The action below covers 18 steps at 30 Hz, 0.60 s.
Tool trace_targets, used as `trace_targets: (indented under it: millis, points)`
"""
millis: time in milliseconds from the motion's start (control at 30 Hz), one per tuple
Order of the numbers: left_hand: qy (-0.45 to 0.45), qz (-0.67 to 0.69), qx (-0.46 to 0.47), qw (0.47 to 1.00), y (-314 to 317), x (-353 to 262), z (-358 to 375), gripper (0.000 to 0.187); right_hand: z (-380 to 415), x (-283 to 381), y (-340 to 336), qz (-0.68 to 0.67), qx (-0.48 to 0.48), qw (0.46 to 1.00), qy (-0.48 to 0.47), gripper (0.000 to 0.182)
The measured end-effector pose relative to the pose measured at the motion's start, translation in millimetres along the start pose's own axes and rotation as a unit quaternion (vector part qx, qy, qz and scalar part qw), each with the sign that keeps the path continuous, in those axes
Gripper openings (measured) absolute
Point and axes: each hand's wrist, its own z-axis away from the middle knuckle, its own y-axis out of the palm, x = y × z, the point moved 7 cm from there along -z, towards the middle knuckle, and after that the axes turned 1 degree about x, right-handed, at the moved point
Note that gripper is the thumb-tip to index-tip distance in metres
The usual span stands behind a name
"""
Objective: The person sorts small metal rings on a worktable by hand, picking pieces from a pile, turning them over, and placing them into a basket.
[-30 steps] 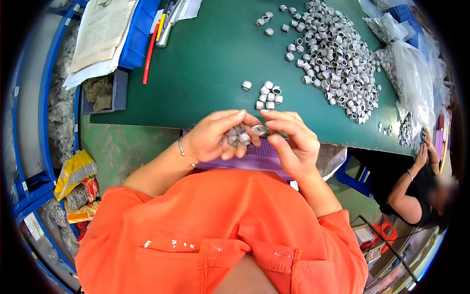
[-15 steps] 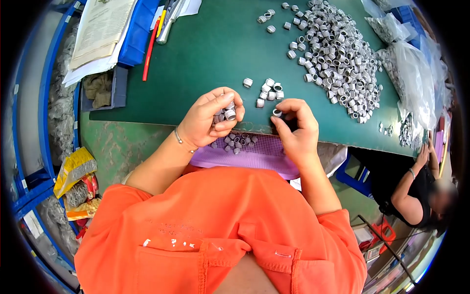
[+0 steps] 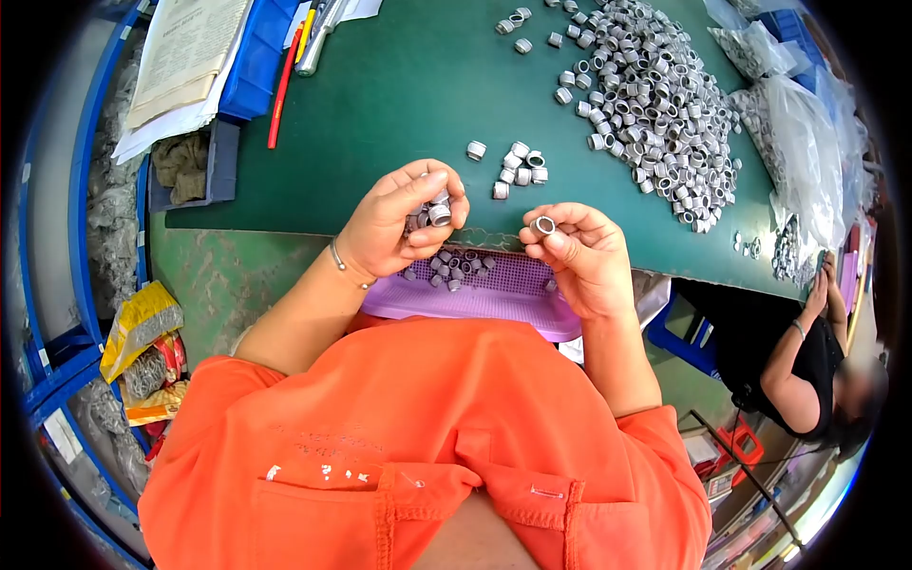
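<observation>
Several small grey metal rings (image 3: 439, 215) are gathered in my left hand (image 3: 399, 211), whose fingers curl round them. Between thumb and fingertips my right hand (image 3: 581, 249) pinches a single metal ring (image 3: 542, 225) at the table's near edge. A small group of rings (image 3: 521, 169) lies on the green table (image 3: 399, 104) just beyond my hands. Farther right spreads a large pile of the same rings (image 3: 655, 104). Below my hands, a purple basket (image 3: 475, 304) holds several more rings.
Blue bins (image 3: 261, 62) with papers, a grey bin (image 3: 223, 161), a red pen (image 3: 281, 100) and a silver tool stand at the left. Plastic bags (image 3: 798, 142) of parts lie at the right. Another person (image 3: 788, 361) sits beyond the right edge.
My right hand has turned and lifted its ring slightly, with the ring's opening now facing up. My left hand still holds its rings. The view has shifted a little.
</observation>
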Motion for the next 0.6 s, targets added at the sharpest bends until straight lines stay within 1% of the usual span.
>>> trace_targets:
  millis: [133, 167, 200, 233, 300, 333, 367, 433, 467, 500, 567, 600]
  points:
    - [-0.002, -0.001, -0.002, 1.0, 0.6, 0.0, -0.1, 0.022, 2.9, 4.4, 1.5, 0.003, 0.006, 1.0, 0.003, 0.017]
    - [-0.002, -0.001, -0.002, 1.0, -0.1, 0.1, 0.1, 0.022, 5.2, 8.7, 3.8, 0.131, 0.034, 0.991, 0.009, 0.015]
    - [-0.006, 0.001, 0.001, 1.0, -0.4, 0.7, -0.1, 0.022, 6.0, 11.4, 5.8, 0.257, 0.063, 0.964, 0.014, 0.013]
    - [-0.008, 0.002, 0.004, 1.0, -0.4, 0.6, -0.6, 0.022, 6.2, 26.2, 19.9, 0.435, 0.129, 0.883, -0.119, 0.013]
    - [-0.009, 0.001, -0.001, 1.0, 0.1, 0.6, -0.9, 0.022, 2.9, 43.9, 27.6, 0.581, 0.087, 0.785, -0.195, 0.016]
    - [-0.016, 0.001, -0.004, 1.0, 0.2, 1.2, -0.5, 0.022, -0.6, 50.1, 28.4, 0.614, 0.036, 0.752, -0.239, 0.014]
    - [-0.015, -0.002, -0.003, 1.0, 0.3, 0.7, -0.3, 0.022, -6.6, 51.5, 23.2, 0.637, -0.006, 0.727, -0.256, 0.015]
    - [-0.013, -0.007, -0.002, 1.0, 0.9, 1.2, -1.1, 0.022, -18.7, 48.2, 22.2, 0.651, -0.085, 0.692, -0.3, 0.019]
    - [-0.012, -0.01, -0.005, 1.0, 0.9, 0.9, -0.7, 0.022, -24.3, 42.4, 21.7, 0.686, -0.089, 0.659, -0.294, 0.024]
    - [-0.011, -0.011, -0.004, 1.0, 1.3, 0.8, -0.5, 0.022, -25.3, 40.4, 22.6, 0.694, -0.077, 0.639, -0.322, 0.023]
    - [-0.005, -0.011, -0.006, 1.0, 0.4, 0.4, 1.4, 0.022, -28.1, 36.6, 12.7, 0.659, -0.066, 0.699, -0.271, 0.027]
    - [-0.005, -0.013, -0.007, 1.0, -0.5, 0.7, 2.4, 0.022, -24.6, 37.0, 13.6, 0.658, -0.065, 0.7, -0.272, 0.027]
